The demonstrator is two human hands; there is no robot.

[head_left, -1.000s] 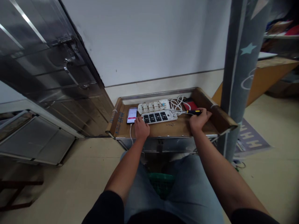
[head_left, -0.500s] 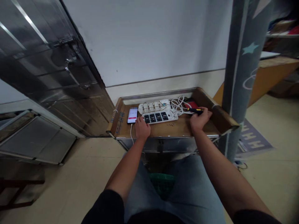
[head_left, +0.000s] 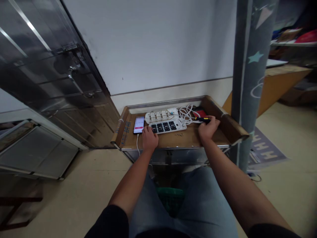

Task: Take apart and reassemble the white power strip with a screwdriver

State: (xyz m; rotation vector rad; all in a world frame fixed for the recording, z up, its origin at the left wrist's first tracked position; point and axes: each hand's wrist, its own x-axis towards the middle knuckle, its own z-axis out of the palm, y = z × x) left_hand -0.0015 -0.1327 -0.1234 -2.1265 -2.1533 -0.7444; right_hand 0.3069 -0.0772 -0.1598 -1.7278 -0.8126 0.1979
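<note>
Your right hand (head_left: 207,129) grasped a screwdriver (head_left: 203,119) near a white cord (head_left: 184,113); your left hand (head_left: 150,138) met an opened power strip (head_left: 182,123), its grip unclear.

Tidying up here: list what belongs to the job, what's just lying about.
Likely job:
black-and-yellow screwdriver, in right hand
white plastic power-strip half with black sockets, at left hand
white plastic half with metal contacts
coiled white cable

Likely lying about:
black rectangular phone, screen lit
flat red object
</note>
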